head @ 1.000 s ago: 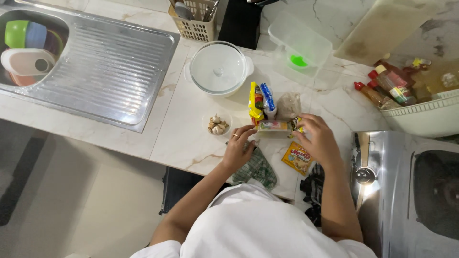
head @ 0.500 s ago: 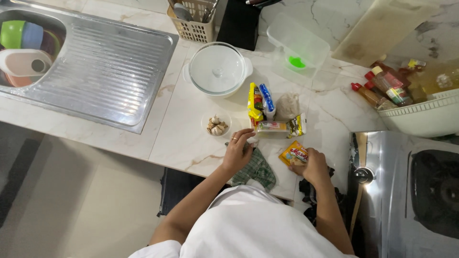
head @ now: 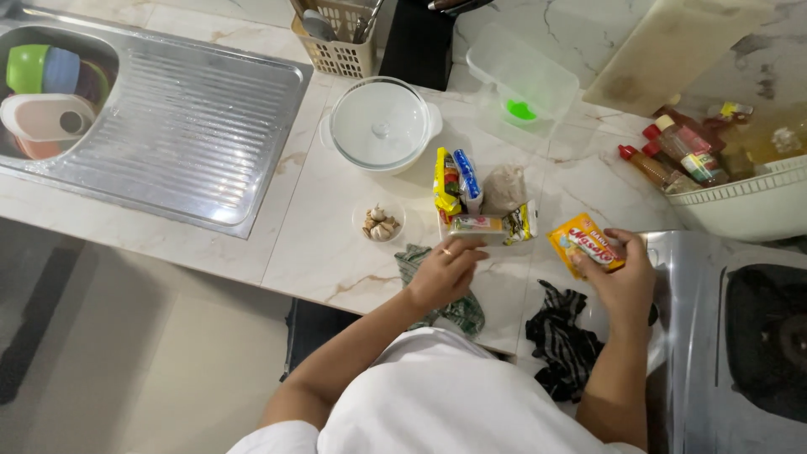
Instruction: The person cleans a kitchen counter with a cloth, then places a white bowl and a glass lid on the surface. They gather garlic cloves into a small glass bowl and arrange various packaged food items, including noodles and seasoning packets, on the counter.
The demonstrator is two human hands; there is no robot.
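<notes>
Currently: orange sachet (head: 586, 241) pinched in right hand (head: 620, 276) fingertips; left hand (head: 445, 271), fingers loosely curled, touches long packet (head: 492, 224).

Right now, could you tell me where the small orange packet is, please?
In the head view, the orange packet is held in the right hand, just above the marble counter, right of the long packet and left of the steel stove.

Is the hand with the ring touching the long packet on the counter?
Touching. The head view shows the left hand with its fingertips resting on the long packet.
</notes>
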